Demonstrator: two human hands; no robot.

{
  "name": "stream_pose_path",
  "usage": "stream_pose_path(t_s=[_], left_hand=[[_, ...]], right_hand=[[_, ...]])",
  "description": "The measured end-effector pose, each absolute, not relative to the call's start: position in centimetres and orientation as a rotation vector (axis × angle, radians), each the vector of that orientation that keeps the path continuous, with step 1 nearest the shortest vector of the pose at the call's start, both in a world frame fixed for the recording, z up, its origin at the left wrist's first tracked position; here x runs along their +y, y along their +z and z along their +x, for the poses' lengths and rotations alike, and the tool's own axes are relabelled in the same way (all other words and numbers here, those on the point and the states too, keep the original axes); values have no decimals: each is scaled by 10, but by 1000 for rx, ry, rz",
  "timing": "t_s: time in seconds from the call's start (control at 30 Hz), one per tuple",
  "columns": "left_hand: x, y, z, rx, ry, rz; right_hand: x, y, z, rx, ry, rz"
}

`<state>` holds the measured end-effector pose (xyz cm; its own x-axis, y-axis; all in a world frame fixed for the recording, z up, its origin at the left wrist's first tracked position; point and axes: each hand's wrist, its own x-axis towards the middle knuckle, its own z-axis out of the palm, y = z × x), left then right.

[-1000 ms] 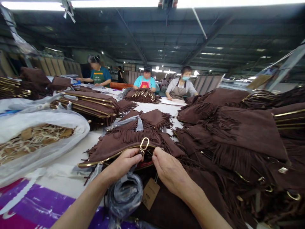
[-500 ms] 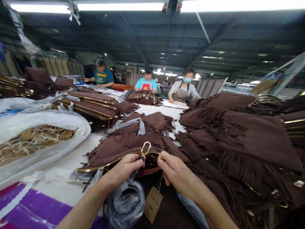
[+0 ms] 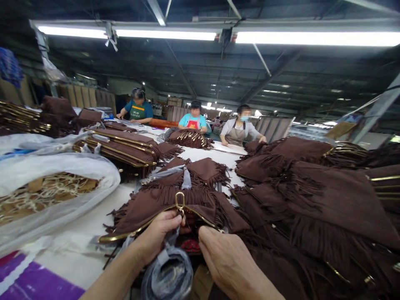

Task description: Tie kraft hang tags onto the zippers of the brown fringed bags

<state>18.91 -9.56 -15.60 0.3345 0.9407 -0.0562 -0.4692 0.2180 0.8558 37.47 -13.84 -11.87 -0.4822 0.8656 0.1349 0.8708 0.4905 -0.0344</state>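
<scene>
A brown fringed suede bag [image 3: 146, 205] lay on the white worktable [image 3: 93, 208] directly in front of the person, its gold-edged mouth pulled apart and a gold ring pull [image 3: 180, 200] standing up at the middle of the opening. The left hand [image 3: 161, 232] had its thumb and fingers pinched together on the near edge of the opening just below the ring, so it was closed on the bag. The right hand [image 3: 226, 259] lay just to the right, fingers curled towards the open mouth with the tips at or inside the edge; whether they gripped anything could not be told. Under the left wrist sat a crumpled grey plastic wrap [image 3: 167, 273], touching the bag's near side. Behind the bag lay another fringed piece [image 3: 204, 168] partly under a clear plastic sleeve [image 3: 184, 175]. To the right rose a large heap of brown fringed bags [image 3: 315, 196], close beside the right forearm. On the left sat a clear plastic sack [image 3: 46, 183] holding tan pieces, and beyond it a stack of bags with gold rims [image 3: 125, 146]. At the far end of the table three people [image 3: 195, 121] worked, well apart from the person's hands.
</scene>
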Motion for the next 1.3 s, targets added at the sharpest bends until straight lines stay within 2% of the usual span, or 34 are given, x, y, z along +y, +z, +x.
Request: stream_pose_path(t_s=[0.27, 0.53, 0.7, 0.87, 1.13, 1.3], left_hand=[[-94, -158, 187, 656, 1016, 930], [-94, -157, 187, 662, 989, 899], [-96, -152, 187, 715, 985, 893], [-94, -154, 190, 744, 1009, 903], [-92, -156, 190, 716, 1003, 864], [-94, -153, 191, 734, 997, 863]], right_hand=[[-147, -142, 357, -2600, -36, -1576], [-143, -116, 385, -2338, 224, -1397], [-144, -110, 383, -2299, -60, -1527], [-143, -109, 376, -2351, -165, -1737], [-144, -104, 381, -2432, -14, -1682], [-138, -104, 389, -2430, 239, -1472]])
